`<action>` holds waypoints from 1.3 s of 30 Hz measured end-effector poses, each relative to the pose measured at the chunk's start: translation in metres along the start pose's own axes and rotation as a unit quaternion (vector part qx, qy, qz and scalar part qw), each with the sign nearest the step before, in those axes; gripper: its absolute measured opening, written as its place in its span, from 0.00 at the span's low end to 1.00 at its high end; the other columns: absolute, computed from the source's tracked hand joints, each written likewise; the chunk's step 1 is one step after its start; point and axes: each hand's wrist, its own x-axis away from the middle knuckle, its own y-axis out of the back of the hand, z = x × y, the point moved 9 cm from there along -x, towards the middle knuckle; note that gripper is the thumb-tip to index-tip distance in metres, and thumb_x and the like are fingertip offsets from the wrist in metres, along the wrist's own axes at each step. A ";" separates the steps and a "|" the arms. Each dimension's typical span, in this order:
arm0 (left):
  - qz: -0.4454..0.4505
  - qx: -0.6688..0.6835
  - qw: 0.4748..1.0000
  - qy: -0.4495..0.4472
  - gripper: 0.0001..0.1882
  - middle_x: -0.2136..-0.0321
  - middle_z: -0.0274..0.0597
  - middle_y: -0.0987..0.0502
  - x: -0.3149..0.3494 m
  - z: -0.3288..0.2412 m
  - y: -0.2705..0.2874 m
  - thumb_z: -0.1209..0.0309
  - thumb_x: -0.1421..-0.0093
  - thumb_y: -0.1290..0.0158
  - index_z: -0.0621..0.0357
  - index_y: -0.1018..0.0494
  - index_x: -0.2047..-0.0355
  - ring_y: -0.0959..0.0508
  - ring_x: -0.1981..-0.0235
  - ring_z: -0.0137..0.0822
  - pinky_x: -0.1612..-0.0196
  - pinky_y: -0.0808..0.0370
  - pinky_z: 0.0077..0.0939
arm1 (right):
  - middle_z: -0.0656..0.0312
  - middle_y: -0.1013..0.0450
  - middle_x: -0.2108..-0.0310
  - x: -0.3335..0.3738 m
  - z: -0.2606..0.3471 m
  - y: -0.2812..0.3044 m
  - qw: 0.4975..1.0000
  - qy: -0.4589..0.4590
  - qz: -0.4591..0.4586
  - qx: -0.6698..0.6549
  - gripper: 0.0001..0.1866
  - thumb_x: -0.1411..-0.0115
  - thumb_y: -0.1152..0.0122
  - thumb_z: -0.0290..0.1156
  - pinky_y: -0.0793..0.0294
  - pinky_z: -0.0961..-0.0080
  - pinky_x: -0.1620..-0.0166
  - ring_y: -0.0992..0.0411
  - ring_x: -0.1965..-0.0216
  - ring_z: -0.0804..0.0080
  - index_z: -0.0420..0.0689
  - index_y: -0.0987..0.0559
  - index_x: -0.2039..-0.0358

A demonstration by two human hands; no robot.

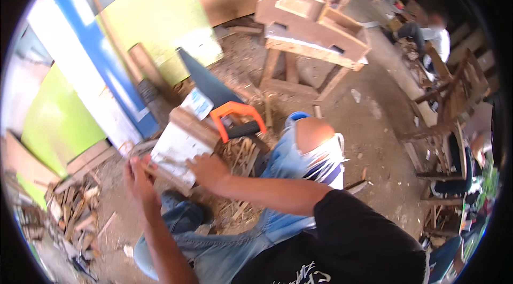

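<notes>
A white-topped board (173, 151) lies in front of me between my knees, with a brown wooden piece (193, 126) along its far side. At the board's near left corner my left hand (140, 181) is closed around the end of a narrow wooden strip (170, 178) that runs along the near edge. My right hand (209, 173) rests on the right part of the board with curled fingers; a thin grey object (173, 161) reaches toward them, too blurred to name. Just beyond the board leans a handsaw (211, 81) with an orange and black handle, its blade pointing up and left.
Wood offcuts (75, 212) are heaped at the left. Yellow-green panels (160, 22) lean at the back beside a blue and white post (99, 54). A wooden cabinet piece (315, 22) stands on a trestle (304, 78). Wooden chair frames (443, 123) and another person (435, 38) are at the right.
</notes>
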 end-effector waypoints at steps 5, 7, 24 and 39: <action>-0.024 0.164 0.985 0.045 0.13 0.59 0.40 0.21 -0.012 0.005 0.001 0.60 0.31 0.49 0.52 0.33 0.52 0.19 0.61 0.33 0.65 0.20 0.23 | 0.51 0.25 0.62 -0.004 -0.044 0.052 0.947 -0.036 -0.049 -0.314 0.23 0.44 0.50 0.19 0.24 0.67 0.56 0.25 0.60 0.63 0.35 0.26 0.46; -0.008 0.200 0.979 0.036 0.11 0.60 0.40 0.22 -0.013 0.005 -0.004 0.61 0.31 0.49 0.52 0.33 0.56 0.18 0.61 0.35 0.64 0.17 0.27 | 0.55 0.26 0.62 -0.004 -0.063 0.072 0.867 -0.062 -0.028 -0.494 0.24 0.43 0.48 0.19 0.24 0.73 0.59 0.25 0.61 0.69 0.34 0.29 0.43; 0.231 0.320 0.919 0.026 0.20 0.46 0.47 0.28 0.037 -0.009 -0.169 0.59 0.34 0.45 0.51 0.36 0.47 0.25 0.45 0.41 0.49 0.20 0.41 | 0.67 0.26 0.71 0.037 -0.100 0.151 0.427 -0.123 -0.243 -0.862 0.07 0.33 0.41 0.35 0.27 0.79 0.69 0.29 0.71 0.79 0.47 0.25 0.62; 0.232 0.108 0.955 0.150 0.36 0.42 0.48 0.33 0.033 0.017 -0.162 0.46 0.31 0.55 0.58 0.46 0.34 0.27 0.45 0.44 0.50 0.23 0.44 | 0.63 0.29 0.74 0.155 -0.474 0.251 0.354 -0.301 -0.604 -0.647 0.05 0.35 0.39 0.29 0.26 0.76 0.70 0.28 0.73 0.73 0.42 0.25 0.66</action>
